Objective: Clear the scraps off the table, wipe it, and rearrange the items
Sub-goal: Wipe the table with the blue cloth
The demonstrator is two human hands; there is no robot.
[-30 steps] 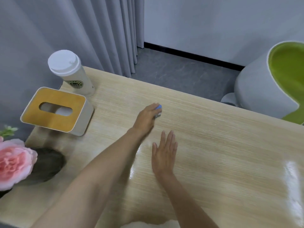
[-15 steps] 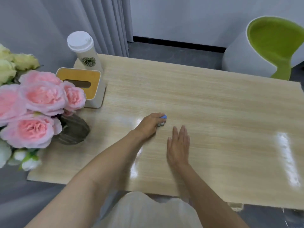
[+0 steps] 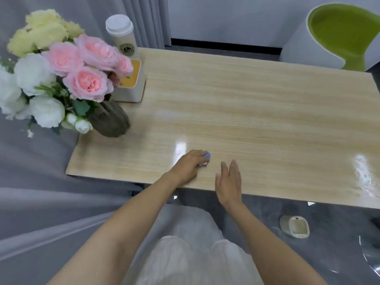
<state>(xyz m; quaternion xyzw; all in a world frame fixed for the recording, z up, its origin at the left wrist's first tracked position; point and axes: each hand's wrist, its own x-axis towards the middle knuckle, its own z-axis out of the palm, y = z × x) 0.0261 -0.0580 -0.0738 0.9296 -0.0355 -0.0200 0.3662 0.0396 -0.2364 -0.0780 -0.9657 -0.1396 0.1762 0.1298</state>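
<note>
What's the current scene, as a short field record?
left hand: grips blue item on table, near front edge
right hand: open, fingers straight, beside left hand at front edge
back left corner: cup, tissue box
left edge: vase with flowers

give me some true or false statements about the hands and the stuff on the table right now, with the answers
1. The left hand grips a small blue item on the table. True.
2. The right hand holds the cup. False: it is open, fingers straight, at the table's near edge.
3. The cup is lidless. False: a white lid caps it.
4. The vase stands nearer the person than the tissue box. True.
</note>
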